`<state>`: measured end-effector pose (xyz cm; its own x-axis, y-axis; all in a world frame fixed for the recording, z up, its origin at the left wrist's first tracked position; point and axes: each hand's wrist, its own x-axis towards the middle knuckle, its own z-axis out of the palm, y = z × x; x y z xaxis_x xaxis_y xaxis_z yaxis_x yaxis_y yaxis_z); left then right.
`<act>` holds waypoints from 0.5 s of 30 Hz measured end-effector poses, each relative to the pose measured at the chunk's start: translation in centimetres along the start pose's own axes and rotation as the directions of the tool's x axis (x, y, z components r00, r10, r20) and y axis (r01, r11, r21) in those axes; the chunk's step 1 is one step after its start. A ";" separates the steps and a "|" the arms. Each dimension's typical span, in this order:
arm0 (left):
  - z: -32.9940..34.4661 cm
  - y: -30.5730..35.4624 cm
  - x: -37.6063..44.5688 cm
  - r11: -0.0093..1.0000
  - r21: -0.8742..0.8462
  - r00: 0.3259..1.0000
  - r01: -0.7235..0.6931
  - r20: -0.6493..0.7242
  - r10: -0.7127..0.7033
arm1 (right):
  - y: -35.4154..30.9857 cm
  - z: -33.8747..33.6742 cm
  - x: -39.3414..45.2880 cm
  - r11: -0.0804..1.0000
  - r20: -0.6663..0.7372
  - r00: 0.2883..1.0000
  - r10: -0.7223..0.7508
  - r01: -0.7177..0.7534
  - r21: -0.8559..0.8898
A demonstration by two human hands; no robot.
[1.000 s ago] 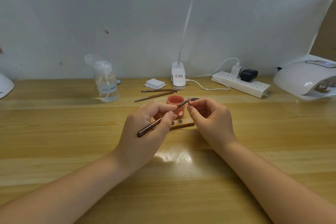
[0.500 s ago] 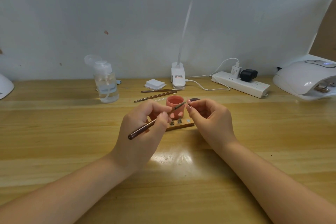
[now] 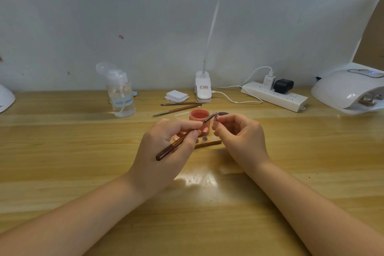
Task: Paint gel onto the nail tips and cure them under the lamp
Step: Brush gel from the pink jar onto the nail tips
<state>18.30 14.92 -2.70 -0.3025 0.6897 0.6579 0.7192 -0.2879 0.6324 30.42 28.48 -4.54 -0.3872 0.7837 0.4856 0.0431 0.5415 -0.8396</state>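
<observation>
Wood worktop (image 3: 62, 151): pale planks, glare patch just in front of the wrists.
Risk: brush (image 3: 182, 137) tip meets the nail tip (image 3: 216, 117) in mid-air with neither hand braced; a tremor could smear gel onto the fingertips (image 3: 215, 129).
Risk: pot (image 3: 199, 117) stands uncapped directly behind the brush; a backswing could tip it.
Risk: uncured gel could touch the holder (image 3: 209, 143) or the fingers on the way to the cure lamp (image 3: 351, 89).
Left hand (image 3: 166, 147): fingers curled around the brush in a pen grip, handle end pointing back toward the person, bristles up and right.
Right hand (image 3: 241, 135): thumb and forefinger pinch the nail tip, remaining fingers loosely curled, palm turned left.
Nail tip: raised above the holder, just in front of the pot, touching the brush end.
Cure lamp: far right, well apart from both hands.
</observation>
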 end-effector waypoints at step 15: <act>-0.3 -0.4 0.1 1.000 -0.006 0.997 0.020 -0.070 -0.021 | 0.1 0.0 0.1 1.000 0.007 1.000 -0.001 0.001 -0.022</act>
<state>17.83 14.89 -2.80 -0.3603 0.6474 0.6716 0.7093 -0.2775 0.6480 30.40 28.62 -4.62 -0.3939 0.7810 0.4846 0.0627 0.5488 -0.8336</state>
